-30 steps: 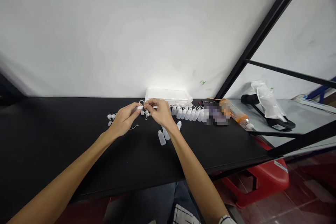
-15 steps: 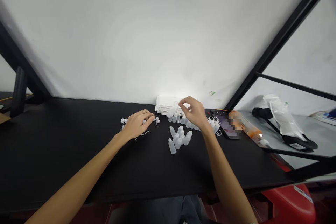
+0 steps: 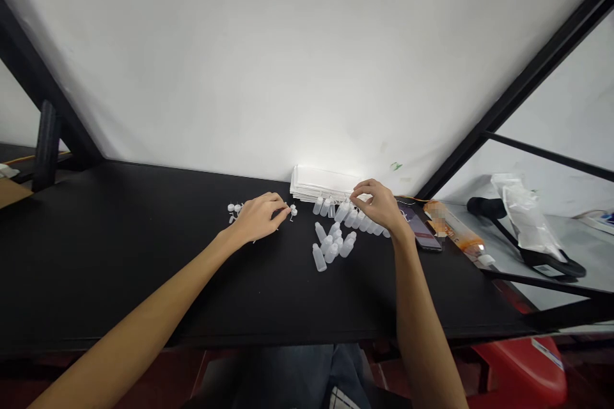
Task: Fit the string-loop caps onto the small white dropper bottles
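My right hand (image 3: 378, 204) pinches a small translucent bottle (image 3: 342, 212) by its thin top, at the row of bottles (image 3: 364, 223) near the wall. My left hand (image 3: 261, 216) is over the small white caps (image 3: 234, 208) on the left, thumb and index fingertips together; what lies between them is too small to make out. More white caps (image 3: 293, 210) with thin bent tubes lie just right of it. Several loose bottles (image 3: 330, 248) lie and stand in a cluster between my hands.
A stack of white sheets (image 3: 326, 180) rests against the wall behind the bottles. On the right are a phone (image 3: 425, 233), an orange-labelled plastic bottle (image 3: 458, 233) and a black frame (image 3: 480, 134). A red stool (image 3: 527, 377) stands below the black table (image 3: 144, 255).
My right hand has moved right, from the left end of the bottle row towards its middle, with a bottle at its fingertips. My left hand stays over the caps, its thumb and index closer together.
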Motion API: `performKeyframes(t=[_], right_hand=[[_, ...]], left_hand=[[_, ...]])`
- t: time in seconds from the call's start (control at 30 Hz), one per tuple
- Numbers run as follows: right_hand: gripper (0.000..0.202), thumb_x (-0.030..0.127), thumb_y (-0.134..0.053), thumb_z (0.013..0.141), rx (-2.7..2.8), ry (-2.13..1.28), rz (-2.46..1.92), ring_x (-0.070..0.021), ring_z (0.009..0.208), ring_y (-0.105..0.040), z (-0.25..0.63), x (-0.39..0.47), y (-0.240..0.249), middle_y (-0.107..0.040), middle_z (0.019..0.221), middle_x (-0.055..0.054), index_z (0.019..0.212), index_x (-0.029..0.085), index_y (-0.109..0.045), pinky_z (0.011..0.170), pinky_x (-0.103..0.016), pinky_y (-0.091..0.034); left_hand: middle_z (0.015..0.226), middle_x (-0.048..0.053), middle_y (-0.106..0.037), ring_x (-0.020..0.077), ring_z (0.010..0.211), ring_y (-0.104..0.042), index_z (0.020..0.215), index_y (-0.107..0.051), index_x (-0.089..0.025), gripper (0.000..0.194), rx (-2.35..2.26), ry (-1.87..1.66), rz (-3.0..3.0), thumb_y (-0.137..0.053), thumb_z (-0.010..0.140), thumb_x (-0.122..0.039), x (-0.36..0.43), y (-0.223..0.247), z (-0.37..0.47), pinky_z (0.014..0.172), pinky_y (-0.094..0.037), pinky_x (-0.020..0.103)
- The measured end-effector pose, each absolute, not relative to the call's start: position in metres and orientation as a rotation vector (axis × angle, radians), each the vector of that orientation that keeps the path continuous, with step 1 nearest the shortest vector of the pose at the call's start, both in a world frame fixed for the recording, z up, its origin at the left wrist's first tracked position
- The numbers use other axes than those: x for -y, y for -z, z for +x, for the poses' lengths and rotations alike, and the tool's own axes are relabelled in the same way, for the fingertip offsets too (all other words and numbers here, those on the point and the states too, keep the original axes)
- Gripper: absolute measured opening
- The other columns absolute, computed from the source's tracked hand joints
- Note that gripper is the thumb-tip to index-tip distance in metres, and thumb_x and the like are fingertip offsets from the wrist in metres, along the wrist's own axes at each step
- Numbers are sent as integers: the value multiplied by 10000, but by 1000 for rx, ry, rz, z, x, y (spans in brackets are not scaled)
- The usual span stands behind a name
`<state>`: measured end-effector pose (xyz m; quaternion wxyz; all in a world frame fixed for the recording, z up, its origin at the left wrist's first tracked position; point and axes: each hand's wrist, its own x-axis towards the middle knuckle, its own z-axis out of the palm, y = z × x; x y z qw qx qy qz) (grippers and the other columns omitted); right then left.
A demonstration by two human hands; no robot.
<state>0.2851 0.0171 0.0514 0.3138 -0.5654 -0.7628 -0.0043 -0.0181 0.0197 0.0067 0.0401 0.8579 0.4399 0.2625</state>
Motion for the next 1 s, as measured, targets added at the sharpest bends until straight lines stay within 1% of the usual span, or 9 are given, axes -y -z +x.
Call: performKeyframes(t=[0.17,0.33,0.5,0.6,0.7,0.8,0.87,0.93,1.0], right_hand=[[137,194,-609,766,2048,44,-1541,-206,875,-605,289,-21,-46,-664,976,-61,735,227,-738,703,-326,-498],[135,192,-618,763,2076,44,-1549,-228,946,-593,291,-20,-44,-657,1016,-67,741,234,-746,715,-329,-497],[126,208,-617,777,2044,74,-1499,-262,1033,-584,287,-19,-46,-656,1059,-79,762,226,-741,835,-400,-482],[116,229,-615,794,1980,99,-1404,-265,1052,-581,274,-15,-48,-659,1053,-82,773,222,-728,881,-417,-465],[118,236,-602,819,1962,117,-1315,-251,1042,-578,252,-9,-51,-665,1034,-75,794,225,-717,845,-384,-468],[127,202,-585,833,2061,83,-1310,-232,991,-586,224,-3,-51,-679,981,-61,810,223,-708,748,-333,-457],[126,189,-585,837,2164,54,-1363,-221,940,-595,208,0,-51,-691,928,-46,806,222,-702,713,-319,-432],[127,183,-586,838,2237,29,-1419,-208,899,-598,197,1,-51,-697,895,-35,791,221,-698,679,-302,-404],[131,183,-585,843,2256,12,-1455,-194,871,-600,194,2,-52,-699,876,-29,782,217,-695,663,-288,-384]], left_hand=[[996,55,-686,209,936,-617,890,-719,-192,392,-1342,-784,2622,-382,954,-381,-19,-7,-18,633,-441,281],[982,59,-690,222,947,-607,868,-722,-192,370,-1355,-806,2593,-410,933,-380,-20,-8,-19,664,-452,294],[1018,56,-697,235,998,-591,897,-718,-209,319,-1518,-750,2570,-424,924,-329,-28,-12,-29,708,-454,307],[1040,74,-698,259,1004,-584,924,-725,-205,305,-1590,-727,2570,-436,912,-303,-37,-13,-41,791,-458,359],[1047,85,-699,271,1000,-586,943,-730,-201,291,-1603,-661,2574,-467,888,-312,-45,-10,-51,825,-455,386],[1004,81,-707,251,922,-609,905,-740,-209,277,-1589,-608,2573,-492,862,-327,-50,-6,-57,769,-464,349],[986,77,-709,239,881,-618,894,-744,-213,277,-1575,-574,2566,-501,855,-340,-51,-5,-58,735,-464,328],[993,75,-707,237,887,-619,883,-747,-212,274,-1556,-545,2552,-503,853,-335,-50,-5,-58,730,-462,321],[1003,74,-701,238,908,-613,851,-747,-205,259,-1534,-525,2538,-504,849,-295,-49,-7,-56,742,-458,324]])
